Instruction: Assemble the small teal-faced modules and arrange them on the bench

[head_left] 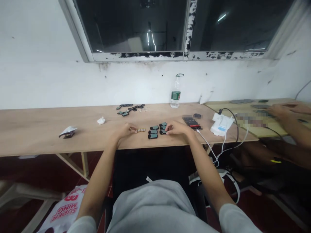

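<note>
As your half-curled left hand (127, 130) touches small gold pieces (142, 130), your half-curled right hand (177, 127) touches a black-edged piece (162, 132), grips unclear.

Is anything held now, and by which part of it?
Cannot tell: left hand is at the gold row, left end; right hand at a black piece, right end.
</note>
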Available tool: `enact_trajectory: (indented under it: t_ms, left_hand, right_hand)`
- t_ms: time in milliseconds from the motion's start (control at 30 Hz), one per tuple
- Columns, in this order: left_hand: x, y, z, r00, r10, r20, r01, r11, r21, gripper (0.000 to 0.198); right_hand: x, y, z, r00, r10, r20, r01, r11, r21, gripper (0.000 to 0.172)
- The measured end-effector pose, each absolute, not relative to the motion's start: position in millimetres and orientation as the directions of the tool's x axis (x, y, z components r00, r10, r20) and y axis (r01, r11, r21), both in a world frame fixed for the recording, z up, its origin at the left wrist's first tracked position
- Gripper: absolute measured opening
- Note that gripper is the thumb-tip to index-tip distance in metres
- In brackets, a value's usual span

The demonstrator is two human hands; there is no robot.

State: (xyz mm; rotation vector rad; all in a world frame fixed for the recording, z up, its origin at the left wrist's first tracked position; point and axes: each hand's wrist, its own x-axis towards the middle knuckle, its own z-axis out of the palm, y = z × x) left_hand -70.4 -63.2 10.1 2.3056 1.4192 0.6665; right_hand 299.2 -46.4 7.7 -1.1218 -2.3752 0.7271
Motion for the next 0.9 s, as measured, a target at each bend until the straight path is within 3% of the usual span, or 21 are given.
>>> enact_trajectory:
  t_ms: [300, 367, 600, 900]
  left_hand:
    - [-71.7, -63.0, 9.4, 0.393, 0.892, 0.224, 0.725, -0.450, 0.522, 0.034]
    - [-72.4, -63.3, 9.6, 0.390, 0.895, 0.216, 0.726, -0.443, 0.526, 0.034]
    - [-87.2, -57.2, 5.2, 0.318, 0.894, 0.316, 0.747, -0.442, 0.497, 0.044]
    - [-97.6, -52.8, -9.7, 0.233, 0.894, 0.382, 0.810, -0.396, 0.433, 0.039]
  right_hand:
    - [297.6, -49.8, 12.5, -0.571, 0.807, 0.151, 0.588, 0.530, -0.611, 0.010]
    - [299.0, -52.0, 15.1, -0.573, 0.797, 0.191, 0.576, 0.558, -0.597, 0.005]
    - [311.9, -55.4, 23.1, -0.395, 0.820, 0.413, 0.637, 0.569, -0.520, 0.019]
    - [326.4, -25.2, -8.5, -0.388, 0.878, 0.280, 0.682, 0.478, -0.553, 0.009]
